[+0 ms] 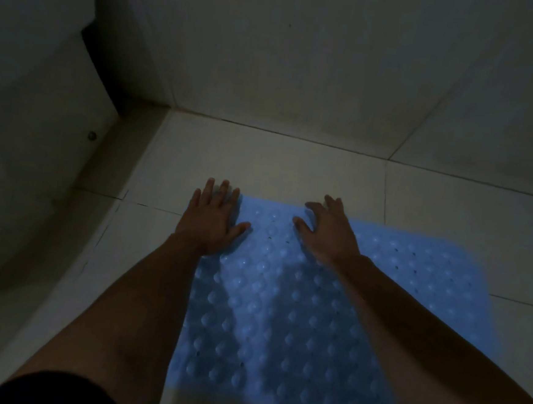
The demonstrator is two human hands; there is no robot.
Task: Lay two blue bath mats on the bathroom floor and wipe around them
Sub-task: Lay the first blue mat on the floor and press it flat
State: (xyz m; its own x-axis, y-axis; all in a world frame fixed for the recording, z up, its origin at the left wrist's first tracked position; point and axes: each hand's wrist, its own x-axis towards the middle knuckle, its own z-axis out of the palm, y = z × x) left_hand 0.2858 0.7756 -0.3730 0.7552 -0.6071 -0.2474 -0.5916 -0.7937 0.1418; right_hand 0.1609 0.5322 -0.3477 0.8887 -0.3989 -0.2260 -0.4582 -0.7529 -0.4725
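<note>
The left hand [213,220] is lying flat with its fingers straight and spread, pressing down on the far left corner of a blue bath mat [278,301]; its fingertips are reaching just past the mat's far edge onto the pale floor tiles [293,172]. The right hand [328,229] is resting on the same far edge, just beside the left, with its fingers splayed wide and slightly arched, gripping nothing. Both forearms are stretching out over the mat from the near side.

The mat is lying flat on the floor beneath and behind the hands, its surface covered in rows of rounded bumps and small holes. To the right of the right hand, the blue surface is extending further, set a little lower; whether that is a second mat or part of the same one cannot be told.

Beyond the fingertips, the floor is meeting a tiled wall [301,61]. To the left of the left hand, a curved white fixture [32,167] is standing against the floor.
</note>
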